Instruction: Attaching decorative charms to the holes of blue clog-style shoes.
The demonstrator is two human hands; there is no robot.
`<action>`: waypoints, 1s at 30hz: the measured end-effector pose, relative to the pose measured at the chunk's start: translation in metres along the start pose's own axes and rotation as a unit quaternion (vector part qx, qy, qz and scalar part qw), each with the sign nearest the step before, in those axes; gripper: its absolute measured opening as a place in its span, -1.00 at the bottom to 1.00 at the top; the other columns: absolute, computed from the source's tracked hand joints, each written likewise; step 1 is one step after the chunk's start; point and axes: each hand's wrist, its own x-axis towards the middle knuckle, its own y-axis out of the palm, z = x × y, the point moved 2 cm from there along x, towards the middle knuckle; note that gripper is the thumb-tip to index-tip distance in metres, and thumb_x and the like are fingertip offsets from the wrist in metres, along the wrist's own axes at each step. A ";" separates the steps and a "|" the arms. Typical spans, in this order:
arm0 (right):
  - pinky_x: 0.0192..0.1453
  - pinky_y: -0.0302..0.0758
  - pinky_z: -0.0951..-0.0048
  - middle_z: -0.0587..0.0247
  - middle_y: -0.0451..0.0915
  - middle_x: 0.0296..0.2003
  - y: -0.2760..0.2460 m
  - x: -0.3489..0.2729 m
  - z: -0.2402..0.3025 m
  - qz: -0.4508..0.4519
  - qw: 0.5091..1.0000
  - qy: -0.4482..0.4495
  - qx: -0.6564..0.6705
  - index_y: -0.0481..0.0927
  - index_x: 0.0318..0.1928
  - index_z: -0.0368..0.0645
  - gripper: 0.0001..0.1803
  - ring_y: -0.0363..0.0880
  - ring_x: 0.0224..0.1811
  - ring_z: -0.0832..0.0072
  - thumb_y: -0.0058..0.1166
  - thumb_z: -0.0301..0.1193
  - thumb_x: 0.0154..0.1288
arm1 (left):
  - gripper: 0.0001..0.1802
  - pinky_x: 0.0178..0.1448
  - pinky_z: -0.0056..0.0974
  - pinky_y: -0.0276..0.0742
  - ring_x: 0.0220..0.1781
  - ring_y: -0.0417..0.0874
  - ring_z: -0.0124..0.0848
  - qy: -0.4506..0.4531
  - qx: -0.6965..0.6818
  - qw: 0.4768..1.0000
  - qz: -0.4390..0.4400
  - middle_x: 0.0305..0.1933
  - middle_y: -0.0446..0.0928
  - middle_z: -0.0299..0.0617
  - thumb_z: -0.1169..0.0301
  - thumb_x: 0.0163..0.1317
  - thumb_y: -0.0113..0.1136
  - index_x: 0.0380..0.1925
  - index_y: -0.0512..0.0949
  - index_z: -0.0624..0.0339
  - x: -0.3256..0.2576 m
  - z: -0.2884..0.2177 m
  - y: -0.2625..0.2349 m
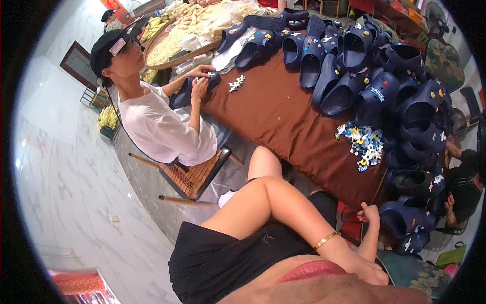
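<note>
Home workshop, small-scale: brown table (273,116) at centre w/ navy clogs (364,71) heaped upper right, loose charms (364,144) beside them, co-worker (157,121) seated upper left, marble floor (71,182) at left.

Bright even indoor light, soft shadows, sheen on marble floor (76,192), strong fisheye bending, black vignette rim

Table with brown cloth (283,116), heap of navy clogs (364,66) along far and right edges, loose colourful shoe charms (363,142) near right edge, small charm cluster (236,83) near left edge
</note>
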 end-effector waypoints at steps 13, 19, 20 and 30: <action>-0.70 0.32 0.46 0.11 0.54 -0.70 0.003 0.000 -0.005 0.016 1.000 -0.011 -0.003 0.55 -0.62 -0.37 -0.46 0.44 -0.79 0.49 -0.13 -0.13 0.27 | -0.77 -0.06 -0.02 0.33 0.10 0.34 0.06 0.140 0.165 0.976 -0.015 -0.01 0.38 0.16 0.45 0.15 -0.02 -0.62 0.46 0.35 0.026 -0.029 0.013; -0.71 0.37 0.40 0.09 0.48 -0.79 0.000 -0.001 -0.001 0.021 0.993 -0.109 -0.032 0.48 -0.77 -0.36 -0.37 0.44 -0.81 0.39 -0.25 -0.09 0.24 | -0.82 0.03 -0.08 0.28 0.12 0.30 -0.05 0.056 0.269 0.960 -0.048 -0.06 0.40 0.02 0.37 -0.02 0.09 -0.51 0.52 0.28 0.023 -0.006 0.014; -0.71 0.37 0.38 0.09 0.47 -0.79 0.000 -0.001 0.003 0.034 0.989 -0.142 -0.030 0.47 -0.79 -0.34 -0.36 0.43 -0.82 0.38 -0.26 -0.09 0.25 | -0.81 0.05 -0.09 0.27 0.12 0.29 -0.07 0.044 0.265 0.962 -0.046 -0.07 0.40 -0.01 0.36 -0.05 0.11 -0.49 0.54 0.27 0.024 0.000 0.021; -0.63 0.39 0.35 0.12 0.56 -0.65 0.000 0.015 -0.013 0.018 0.998 -0.051 -0.008 0.56 -0.58 -0.40 -0.42 0.46 -0.73 0.42 -0.12 -0.07 0.24 | -0.80 0.15 -0.01 0.23 0.24 0.20 -0.05 -0.044 0.232 0.972 0.015 0.15 0.28 0.02 0.44 -0.13 0.20 -0.47 0.50 0.32 0.024 -0.010 0.009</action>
